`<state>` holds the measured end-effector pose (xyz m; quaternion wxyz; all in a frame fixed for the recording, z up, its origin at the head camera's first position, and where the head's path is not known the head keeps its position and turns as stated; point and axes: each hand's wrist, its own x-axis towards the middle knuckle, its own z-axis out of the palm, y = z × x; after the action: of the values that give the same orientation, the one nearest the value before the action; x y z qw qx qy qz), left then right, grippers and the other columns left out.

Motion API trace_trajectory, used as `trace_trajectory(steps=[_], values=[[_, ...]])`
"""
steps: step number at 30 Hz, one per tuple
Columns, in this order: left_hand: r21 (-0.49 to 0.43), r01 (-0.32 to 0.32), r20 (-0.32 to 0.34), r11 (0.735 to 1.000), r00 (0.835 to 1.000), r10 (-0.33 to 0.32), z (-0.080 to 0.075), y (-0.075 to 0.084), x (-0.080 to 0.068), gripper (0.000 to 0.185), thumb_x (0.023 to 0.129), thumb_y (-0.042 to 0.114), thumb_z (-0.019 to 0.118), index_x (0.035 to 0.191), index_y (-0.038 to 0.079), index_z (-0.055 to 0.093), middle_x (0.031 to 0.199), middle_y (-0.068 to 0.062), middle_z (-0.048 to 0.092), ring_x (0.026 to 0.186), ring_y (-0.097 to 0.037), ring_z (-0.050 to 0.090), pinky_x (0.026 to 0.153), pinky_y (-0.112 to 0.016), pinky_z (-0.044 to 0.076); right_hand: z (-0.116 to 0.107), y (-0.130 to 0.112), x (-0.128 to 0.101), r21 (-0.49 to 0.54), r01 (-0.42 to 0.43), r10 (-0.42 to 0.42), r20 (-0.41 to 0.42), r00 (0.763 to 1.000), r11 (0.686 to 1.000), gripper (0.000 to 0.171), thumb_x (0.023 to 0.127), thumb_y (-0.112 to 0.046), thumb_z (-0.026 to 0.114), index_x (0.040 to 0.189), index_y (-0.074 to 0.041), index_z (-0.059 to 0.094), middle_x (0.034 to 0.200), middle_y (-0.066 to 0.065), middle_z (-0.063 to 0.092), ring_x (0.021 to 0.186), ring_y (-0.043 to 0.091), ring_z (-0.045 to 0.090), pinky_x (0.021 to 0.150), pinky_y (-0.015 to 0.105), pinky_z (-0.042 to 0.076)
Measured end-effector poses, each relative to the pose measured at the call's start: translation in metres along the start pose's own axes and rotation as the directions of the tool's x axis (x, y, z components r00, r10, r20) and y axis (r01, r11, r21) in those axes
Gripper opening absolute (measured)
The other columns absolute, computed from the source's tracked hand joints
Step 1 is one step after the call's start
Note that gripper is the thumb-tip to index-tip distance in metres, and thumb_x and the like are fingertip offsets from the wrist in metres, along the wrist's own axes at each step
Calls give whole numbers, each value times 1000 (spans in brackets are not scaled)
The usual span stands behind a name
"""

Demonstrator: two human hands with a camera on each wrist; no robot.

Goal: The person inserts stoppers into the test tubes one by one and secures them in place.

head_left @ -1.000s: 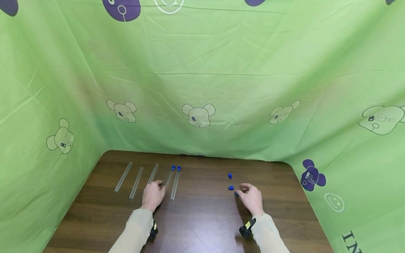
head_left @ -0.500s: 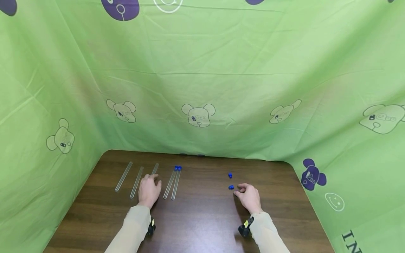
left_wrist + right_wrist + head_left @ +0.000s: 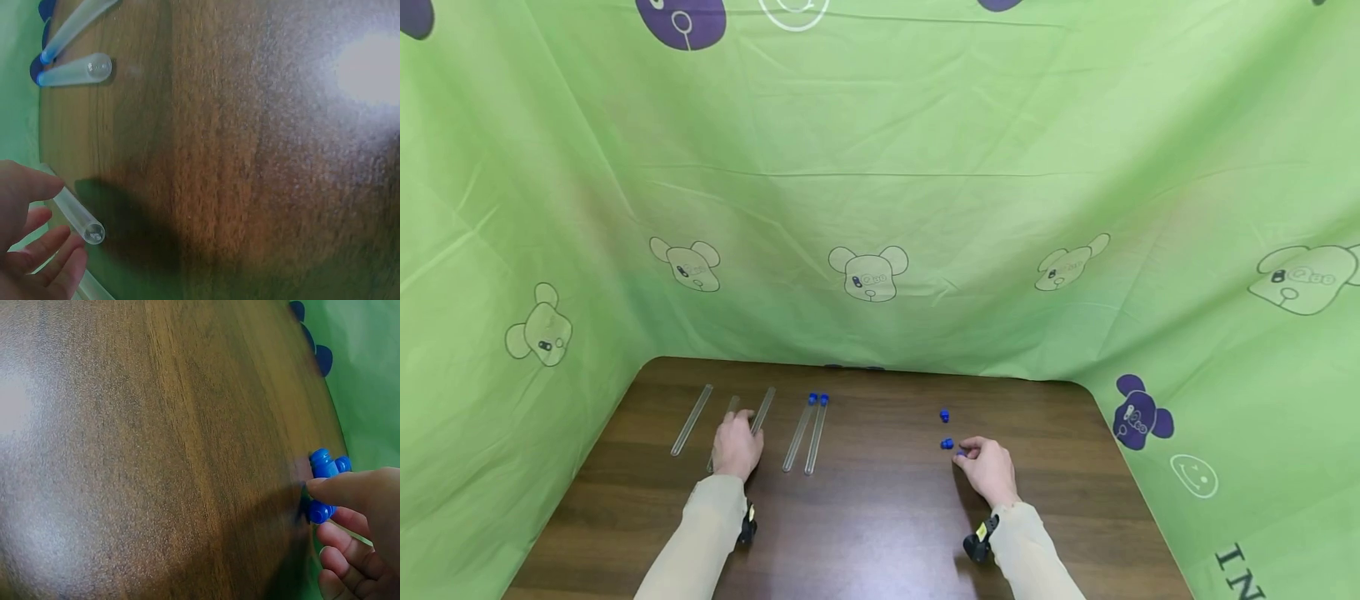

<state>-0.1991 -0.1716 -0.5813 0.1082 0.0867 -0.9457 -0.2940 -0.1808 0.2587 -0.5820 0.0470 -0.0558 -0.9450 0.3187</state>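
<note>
My left hand (image 3: 737, 446) hovers over the uncapped glass test tubes, its fingers loosely bent. One bare tube (image 3: 733, 403) is partly covered by this hand, and another tube (image 3: 763, 410) lies at its right side. In the left wrist view a tube (image 3: 78, 215) shows between the thumb and the other fingers, which are apart. My right hand (image 3: 988, 469) pinches a blue stopper (image 3: 320, 512) between thumb and fingertips, low over the table. Two other stoppers, a near one (image 3: 947, 444) and a far one (image 3: 944, 415), lie just beyond it.
Two tubes with blue stoppers, a left one (image 3: 797, 440) and a right one (image 3: 816, 440), lie side by side to the right of my left hand. Another bare tube (image 3: 691, 421) lies at the far left. Green cloth (image 3: 880, 333) hangs around the brown table (image 3: 880, 517).
My left hand has moved left, away from the left stoppered tube, which has shifted slightly on the table. My right hand stays by the stoppers with only a slight shift.
</note>
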Motion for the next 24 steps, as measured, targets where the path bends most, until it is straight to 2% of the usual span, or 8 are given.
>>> trace_trajectory(steps=[5, 11, 19, 24], values=[[18, 16, 26, 1000, 1000, -17, -1, -3, 2, 33, 88, 4, 73, 119, -5, 66, 107, -27, 64, 98, -51, 64, 81, -59, 53, 0, -2, -1, 10, 13, -13, 4, 1000, 1000, 20, 82, -13, 82, 98, -3, 77, 72, -4, 66, 67, 15, 61, 63, 39, 48], [48, -20, 35, 999, 999, 18, -2, -1, 1, 29, 88, 2, 72, 115, -8, 68, 100, -27, 64, 92, -50, 64, 78, -58, 54, 2, -2, -1, 10, -3, 3, -5, 1000, 1000, 17, 81, -13, 82, 95, -5, 78, 73, -3, 68, 68, 16, 63, 65, 38, 49], [73, -101, -31, 992, 994, 103, 4, -4, 0, 23, 86, -2, 70, 107, -12, 70, 92, -27, 62, 88, -49, 64, 77, -57, 54, 2, 0, 0, 26, 2, -1, -29, 1000, 1000, 14, 83, -13, 80, 93, -4, 79, 74, -2, 69, 70, 16, 64, 66, 37, 50], [32, -119, -46, 992, 992, 121, 6, -2, 0, 22, 85, -4, 69, 106, -11, 69, 92, -24, 60, 88, -48, 64, 77, -56, 53, -1, -1, -1, 31, 7, -6, -50, 999, 999, 13, 86, -11, 77, 96, -3, 78, 77, 0, 71, 74, 21, 67, 69, 40, 51]])
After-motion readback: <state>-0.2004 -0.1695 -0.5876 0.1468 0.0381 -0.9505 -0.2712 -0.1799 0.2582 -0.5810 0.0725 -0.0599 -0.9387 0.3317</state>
